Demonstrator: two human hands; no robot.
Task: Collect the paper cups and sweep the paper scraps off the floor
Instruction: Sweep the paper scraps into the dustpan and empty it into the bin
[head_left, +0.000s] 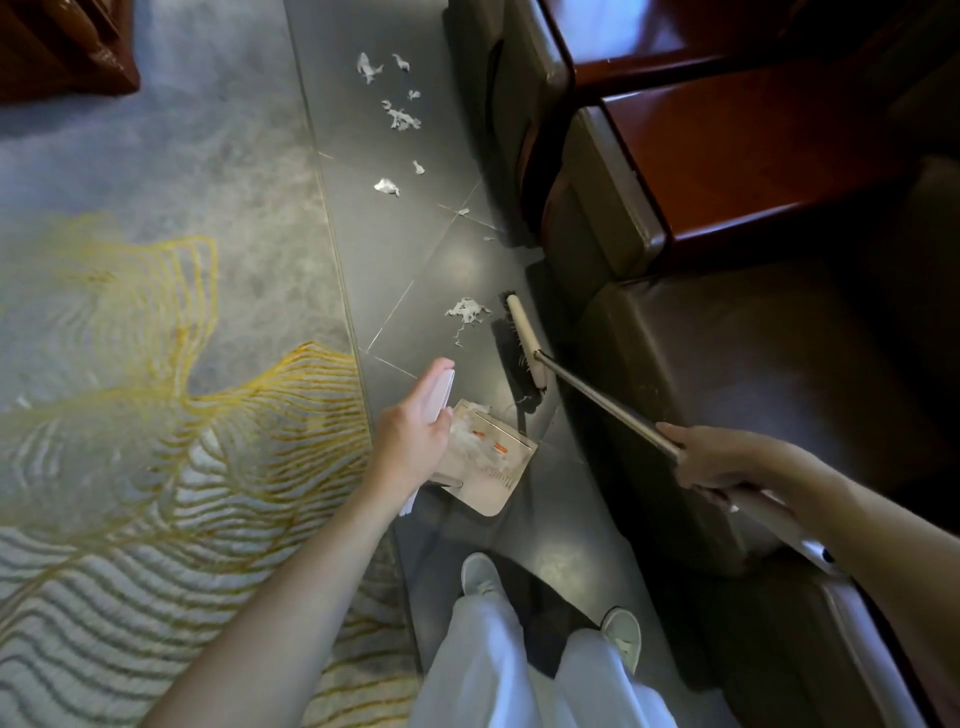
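Note:
My left hand grips the white handle of a beige dustpan that rests on the grey tile floor and holds white paper scraps. My right hand is closed around the metal pole of a broom, whose cream head with dark bristles stands on the tiles just beyond the dustpan. A small pile of white paper scraps lies just left of the broom head. Farther away, several more scraps are scattered along the tiles. No paper cup is in view.
A grey rug with gold line pattern covers the floor to the left. Dark leather seats with red wooden trim line the right side. Dark wooden furniture stands at the top left. My white trousers and shoes are below.

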